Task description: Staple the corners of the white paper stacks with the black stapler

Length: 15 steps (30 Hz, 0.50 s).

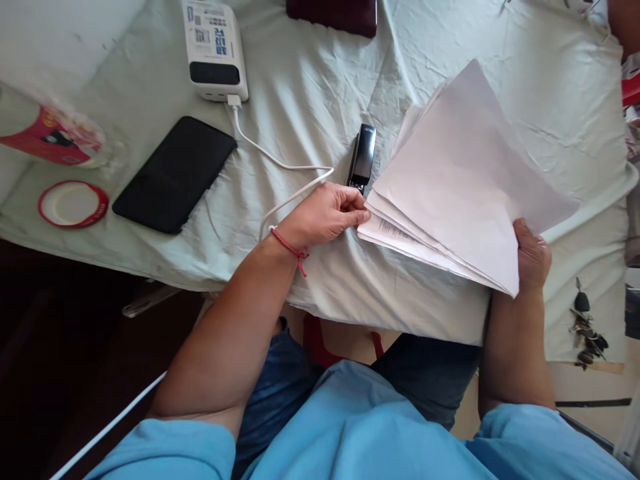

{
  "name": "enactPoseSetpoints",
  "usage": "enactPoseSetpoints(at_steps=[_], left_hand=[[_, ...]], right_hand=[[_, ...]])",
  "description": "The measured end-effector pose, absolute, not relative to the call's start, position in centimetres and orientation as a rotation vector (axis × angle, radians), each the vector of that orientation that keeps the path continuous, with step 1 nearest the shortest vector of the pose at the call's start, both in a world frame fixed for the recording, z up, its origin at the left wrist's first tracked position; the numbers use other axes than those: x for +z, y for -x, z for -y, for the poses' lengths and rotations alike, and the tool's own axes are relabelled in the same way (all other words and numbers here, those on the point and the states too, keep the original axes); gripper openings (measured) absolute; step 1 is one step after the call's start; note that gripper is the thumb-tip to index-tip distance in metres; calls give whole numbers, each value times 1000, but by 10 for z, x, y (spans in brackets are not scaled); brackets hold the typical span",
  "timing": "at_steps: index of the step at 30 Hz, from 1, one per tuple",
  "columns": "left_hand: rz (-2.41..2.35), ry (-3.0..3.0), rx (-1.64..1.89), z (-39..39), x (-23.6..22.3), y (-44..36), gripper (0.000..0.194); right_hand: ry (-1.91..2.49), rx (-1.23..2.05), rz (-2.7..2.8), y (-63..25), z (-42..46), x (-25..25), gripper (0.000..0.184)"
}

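Observation:
A fanned stack of white paper sheets (445, 167) is held up over the cloth-covered table. My right hand (533, 253) grips its right edge, the thumb on top and the other fingers hidden beneath. At the left corner my left hand (333, 210) has thumb and fingers pinched together on the sheets. Lines of print show on a lower sheet near that corner; the top sheet looks blank. Just beyond my left fingertips lies a black stapler (363, 157), its near end close to the papers.
Left of my hands lie a black tablet or phone (175, 173), a white power bank (215, 50) with a white cable (285, 165), a red-rimmed ring (73, 203) and a pink-labelled package (55, 133). Keys (587, 327) rest at the right. A dark maroon object (335, 13) sits at the back.

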<state>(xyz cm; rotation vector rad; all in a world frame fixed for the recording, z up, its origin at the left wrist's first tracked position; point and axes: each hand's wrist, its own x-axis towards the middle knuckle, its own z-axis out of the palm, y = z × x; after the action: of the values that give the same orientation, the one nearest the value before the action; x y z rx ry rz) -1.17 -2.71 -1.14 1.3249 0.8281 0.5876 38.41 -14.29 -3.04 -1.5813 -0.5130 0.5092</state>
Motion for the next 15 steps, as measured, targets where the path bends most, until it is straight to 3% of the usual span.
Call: enactPoseSetpoints(at_steps=[10,15], left_hand=[[-878,-1305,621,28,-10,8,38],[-908,-1141,586,29,-5,3,52]], right_hand=[[1624,562,574,-396,146,-32,42],[1635,591,596,-396,148,-31,39]])
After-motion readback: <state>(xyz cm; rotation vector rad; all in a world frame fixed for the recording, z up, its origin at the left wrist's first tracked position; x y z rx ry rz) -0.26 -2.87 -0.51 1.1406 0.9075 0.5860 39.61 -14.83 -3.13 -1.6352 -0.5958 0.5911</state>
